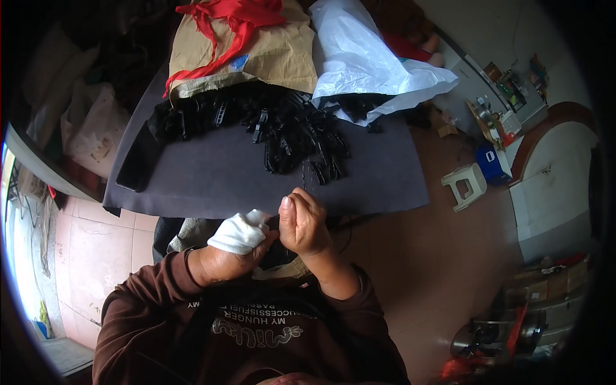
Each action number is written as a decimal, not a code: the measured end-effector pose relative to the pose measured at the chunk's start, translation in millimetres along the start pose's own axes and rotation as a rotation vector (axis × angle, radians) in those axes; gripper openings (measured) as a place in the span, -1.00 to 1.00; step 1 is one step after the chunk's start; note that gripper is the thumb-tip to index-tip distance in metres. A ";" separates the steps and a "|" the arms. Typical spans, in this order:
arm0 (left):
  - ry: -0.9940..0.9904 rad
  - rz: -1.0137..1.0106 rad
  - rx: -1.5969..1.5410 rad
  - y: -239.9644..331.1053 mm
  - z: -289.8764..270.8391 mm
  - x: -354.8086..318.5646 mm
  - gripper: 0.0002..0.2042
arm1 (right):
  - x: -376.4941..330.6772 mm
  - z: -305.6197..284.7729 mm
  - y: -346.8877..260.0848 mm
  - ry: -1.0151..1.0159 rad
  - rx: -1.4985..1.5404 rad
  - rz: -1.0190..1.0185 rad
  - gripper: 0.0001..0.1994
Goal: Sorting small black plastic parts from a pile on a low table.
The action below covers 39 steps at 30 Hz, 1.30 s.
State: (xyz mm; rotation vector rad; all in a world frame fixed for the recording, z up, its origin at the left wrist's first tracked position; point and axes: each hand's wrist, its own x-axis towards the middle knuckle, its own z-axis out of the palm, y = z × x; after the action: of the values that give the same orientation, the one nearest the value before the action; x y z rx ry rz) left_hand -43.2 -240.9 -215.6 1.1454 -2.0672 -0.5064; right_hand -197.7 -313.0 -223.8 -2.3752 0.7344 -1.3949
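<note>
My left hand [236, 240] has a white cloth glove [240, 232] over its fingers, while the thumb is bare. Its fingers look curled, and what they hold is hidden. Right beside it, my bare right hand [303, 224] is closed with the thumb upward; anything inside it is too small or covered to make out. Both hands are close together just off the table's near edge. Beyond them a heap of small black plastic pieces [289, 138] lies on the dark table [212, 173].
Black pieces spill from a brown sack [256, 54] with a red cloth strip [237, 25] and from a white plastic bag [366, 58]. A flat black object [136, 160] lies at the table's left. A pale stool [467, 186] and blue bin [492, 164] stand right.
</note>
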 end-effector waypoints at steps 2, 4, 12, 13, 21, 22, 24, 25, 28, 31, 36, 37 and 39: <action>-0.035 -0.061 -0.025 -2.2 1.6 2.3 -0.88 | -3.7 5.9 9.0 0.016 0.055 0.004 -0.80; 0.126 -0.014 -0.060 -10.0 5.7 5.5 -0.88 | 0.7 10.1 13.6 -0.019 0.129 0.027 -0.78; -0.241 -0.035 -0.007 -23.0 -52.5 23.5 -0.71 | 6.2 -17.6 23.7 -0.609 0.401 0.215 -0.62; -0.293 -0.037 0.058 -28.5 -59.9 29.1 -0.67 | 6.5 -19.2 23.5 -0.664 0.378 0.186 -0.59; 0.039 0.113 0.580 -42.6 -21.7 72.4 -0.70 | 8.1 -35.8 47.6 -0.236 -0.688 0.356 -0.76; -0.007 -0.047 0.583 -46.2 -20.0 73.7 -0.78 | 6.4 -33.3 53.3 -0.215 -0.618 0.291 -0.78; 0.026 -0.196 0.541 -57.4 -15.7 68.7 -0.88 | 6.9 -32.4 53.4 -0.143 -0.441 0.215 -0.83; 0.019 -0.196 0.539 -59.5 -13.8 66.0 -0.88 | 8.4 -34.0 52.7 -0.144 -0.441 0.223 -0.83; 0.282 -0.433 0.262 -56.0 -16.5 59.4 -0.88 | 12.1 -38.4 48.5 -0.042 -0.149 0.201 -0.90; 0.099 -0.149 0.467 -77.5 -25.6 41.4 -0.88 | 16.1 -37.9 38.3 -0.098 0.065 0.176 -0.93; 0.150 -0.172 0.016 -41.6 -23.4 27.2 -0.97 | 13.7 -31.4 15.2 -0.157 0.311 0.198 -0.95; 0.132 -0.129 -0.040 -40.1 -21.8 23.2 -0.97 | 14.8 -30.3 11.1 -0.162 0.351 0.177 -0.95; 0.123 0.009 0.069 -34.5 -21.3 19.9 -0.91 | 15.3 -26.4 7.9 -0.158 0.333 0.129 -0.93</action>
State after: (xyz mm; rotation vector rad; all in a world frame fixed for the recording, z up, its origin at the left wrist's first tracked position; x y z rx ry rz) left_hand -14.9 -276.1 -215.1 1.1768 -1.9961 -0.3530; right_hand -216.8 -328.0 -203.7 -2.1097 0.5522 -1.1590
